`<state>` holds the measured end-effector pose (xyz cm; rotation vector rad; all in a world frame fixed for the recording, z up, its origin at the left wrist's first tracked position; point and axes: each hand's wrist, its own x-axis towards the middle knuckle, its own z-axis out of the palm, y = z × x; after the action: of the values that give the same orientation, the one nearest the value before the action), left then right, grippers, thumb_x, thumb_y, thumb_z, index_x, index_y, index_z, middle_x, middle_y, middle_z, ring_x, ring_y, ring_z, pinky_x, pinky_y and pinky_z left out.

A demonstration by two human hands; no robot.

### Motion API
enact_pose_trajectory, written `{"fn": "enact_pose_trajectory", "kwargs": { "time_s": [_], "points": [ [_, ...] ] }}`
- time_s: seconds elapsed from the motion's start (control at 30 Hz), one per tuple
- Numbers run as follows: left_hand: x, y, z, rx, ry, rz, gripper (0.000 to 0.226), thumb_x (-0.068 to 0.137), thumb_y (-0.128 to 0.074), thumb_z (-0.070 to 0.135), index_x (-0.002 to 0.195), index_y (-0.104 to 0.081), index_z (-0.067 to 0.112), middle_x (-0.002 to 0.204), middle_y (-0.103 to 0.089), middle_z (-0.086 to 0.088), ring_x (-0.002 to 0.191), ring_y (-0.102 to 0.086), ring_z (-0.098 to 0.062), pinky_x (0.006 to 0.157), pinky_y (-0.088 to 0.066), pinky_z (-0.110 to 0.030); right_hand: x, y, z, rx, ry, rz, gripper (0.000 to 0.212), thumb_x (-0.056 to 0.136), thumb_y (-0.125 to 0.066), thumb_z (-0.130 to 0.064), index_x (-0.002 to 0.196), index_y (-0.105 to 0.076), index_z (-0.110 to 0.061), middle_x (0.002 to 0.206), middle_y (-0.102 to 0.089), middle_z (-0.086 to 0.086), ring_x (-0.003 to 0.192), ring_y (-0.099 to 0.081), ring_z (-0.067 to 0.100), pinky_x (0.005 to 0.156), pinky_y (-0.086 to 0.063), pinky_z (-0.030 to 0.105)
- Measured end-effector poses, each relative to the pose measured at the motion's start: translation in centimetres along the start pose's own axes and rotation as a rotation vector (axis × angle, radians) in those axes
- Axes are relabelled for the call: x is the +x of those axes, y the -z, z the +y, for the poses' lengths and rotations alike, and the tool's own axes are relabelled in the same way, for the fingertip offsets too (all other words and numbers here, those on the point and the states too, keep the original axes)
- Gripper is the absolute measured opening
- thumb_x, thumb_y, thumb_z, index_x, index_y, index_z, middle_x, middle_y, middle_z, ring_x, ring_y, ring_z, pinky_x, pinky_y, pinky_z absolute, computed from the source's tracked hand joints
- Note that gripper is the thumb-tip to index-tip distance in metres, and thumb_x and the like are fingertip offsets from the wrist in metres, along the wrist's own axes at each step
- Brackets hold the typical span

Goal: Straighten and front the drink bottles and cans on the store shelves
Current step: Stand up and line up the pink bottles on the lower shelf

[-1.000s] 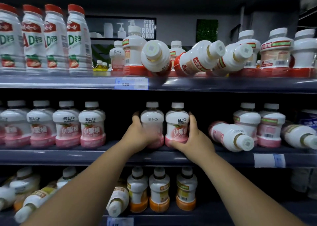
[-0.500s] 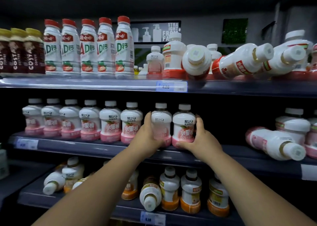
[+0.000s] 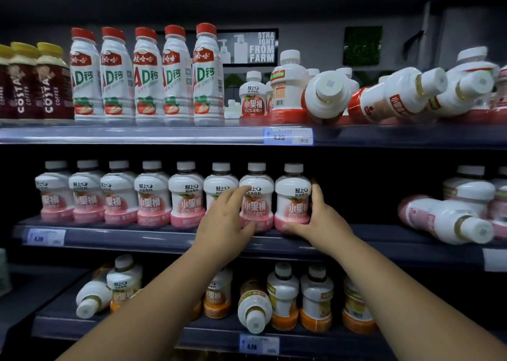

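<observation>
On the middle shelf (image 3: 164, 240) a row of several white bottles with pink bases stands upright, labels forward. My left hand (image 3: 227, 220) lies on the front of the second bottle from the right end of the row (image 3: 258, 193), fingers fairly straight across its label. My right hand (image 3: 315, 220) grips the rightmost bottle of the row (image 3: 292, 196) from its right side, thumb under the base. Further right a pink bottle (image 3: 444, 220) lies on its side, cap toward me.
The top shelf (image 3: 137, 135) carries Costa coffee bottles (image 3: 49, 86), red-capped AD bottles (image 3: 145, 78) and several toppled red-based bottles (image 3: 397, 97). On the bottom shelf stand orange-based bottles (image 3: 315, 300), and some have fallen (image 3: 253, 305). Price tags (image 3: 288, 135) are clipped to the shelf edges.
The two held bottles have slid left and now close up against the upright row. The view has swung left. My left hand's fingers have moved onto the bottle's front.
</observation>
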<state>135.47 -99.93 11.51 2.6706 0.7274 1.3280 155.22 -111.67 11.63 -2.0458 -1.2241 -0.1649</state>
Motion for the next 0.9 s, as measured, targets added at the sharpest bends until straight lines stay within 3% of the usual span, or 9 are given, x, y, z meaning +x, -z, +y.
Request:
{"fn": "enact_pose_trajectory", "kwargs": {
  "time_s": [0.13,0.23,0.4,0.5,0.63,0.73,0.8,0.9],
  "points": [
    [0.5,0.1,0.4,-0.054,-0.055,0.032,0.07,0.084,-0.069,0.033,0.146,-0.037,0.028,0.138,-0.046,0.004,0.119,-0.05,-0.017,0.093,-0.049,-0.034,-1.0,0.5,-0.2,0.086,0.052,0.062,0.133,0.062,-0.086,-0.058,0.158,0.001,-0.028,0.161,-0.029,0.0,0.143,-0.035,0.02,0.112,-0.035,0.033],
    [1.0,-0.7,1.5,-0.121,-0.135,0.035,0.065,0.083,-0.071,0.03,0.142,-0.044,0.023,0.133,-0.051,0.002,0.116,-0.053,-0.018,0.093,-0.048,-0.034,-2.0,1.8,0.2,0.091,0.065,0.113,0.125,0.066,-0.085,-0.055,0.157,-0.003,-0.033,0.164,-0.019,-0.002,0.148,-0.025,0.017,0.118,-0.027,0.034],
    [1.8,-3.5,5.6,-0.244,-0.271,-0.013,0.063,0.077,-0.065,0.036,0.136,-0.045,0.025,0.13,-0.053,0.002,0.112,-0.056,-0.021,0.09,-0.05,-0.039,-4.5,5.8,1.9,0.008,0.084,0.223,0.093,0.075,-0.083,-0.043,0.152,-0.033,-0.028,0.153,-0.036,-0.005,0.139,-0.037,0.013,0.111,-0.027,0.021],
    [2.1,-5.4,9.2,-0.344,-0.306,-0.014,0.064,0.076,-0.064,0.044,0.135,-0.047,0.025,0.129,-0.053,0.004,0.115,-0.054,-0.016,0.096,-0.049,-0.038,-6.1,8.8,3.3,-0.052,0.117,0.285,0.069,0.078,-0.081,-0.04,0.139,-0.052,-0.026,0.137,-0.048,-0.009,0.125,-0.047,0.007,0.1,-0.024,0.004],
    [2.5,-8.0,15.2,-0.484,-0.33,-0.038,0.065,0.079,-0.076,0.039,0.136,-0.048,0.025,0.13,-0.05,0.01,0.111,-0.053,-0.007,0.095,-0.045,-0.025,-7.8,13.5,6.1,-0.009,0.165,0.387,0.054,0.078,-0.082,-0.034,0.127,-0.061,-0.024,0.122,-0.054,-0.013,0.105,-0.051,0.001,0.094,-0.04,0.016],
    [3.3,-10.1,19.6,-0.52,-0.33,-0.051,0.071,0.076,-0.081,0.036,0.138,-0.047,0.026,0.129,-0.047,0.014,0.111,-0.05,-0.002,0.095,-0.039,-0.017,-8.2,16.9,9.2,-0.014,0.178,0.443,0.051,0.075,-0.082,-0.031,0.122,-0.063,-0.024,0.117,-0.054,-0.016,0.105,-0.049,-0.004,0.092,-0.037,0.009],
    [3.9,-11.8,22.1,-0.53,-0.349,-0.077,0.076,0.071,-0.084,0.038,0.137,-0.048,0.025,0.129,-0.048,0.013,0.113,-0.049,-0.002,0.098,-0.042,-0.021,-8.4,18.8,11.5,-0.055,0.167,0.435,0.051,0.075,-0.083,-0.029,0.121,-0.064,-0.023,0.116,-0.054,-0.017,0.104,-0.046,-0.006,0.089,-0.03,0.001],
    [4.5,-14.8,25.4,-0.483,-0.418,-0.118,0.081,0.06,-0.082,0.047,0.132,-0.05,0.027,0.129,-0.05,0.01,0.118,-0.05,-0.01,0.101,-0.043,-0.031,-8.8,20.9,15.6,-0.033,0.145,0.412,0.049,0.075,-0.084,-0.032,0.119,-0.064,-0.022,0.115,-0.058,-0.013,0.104,-0.047,-0.005,0.09,-0.033,0.004]
  ]
}}
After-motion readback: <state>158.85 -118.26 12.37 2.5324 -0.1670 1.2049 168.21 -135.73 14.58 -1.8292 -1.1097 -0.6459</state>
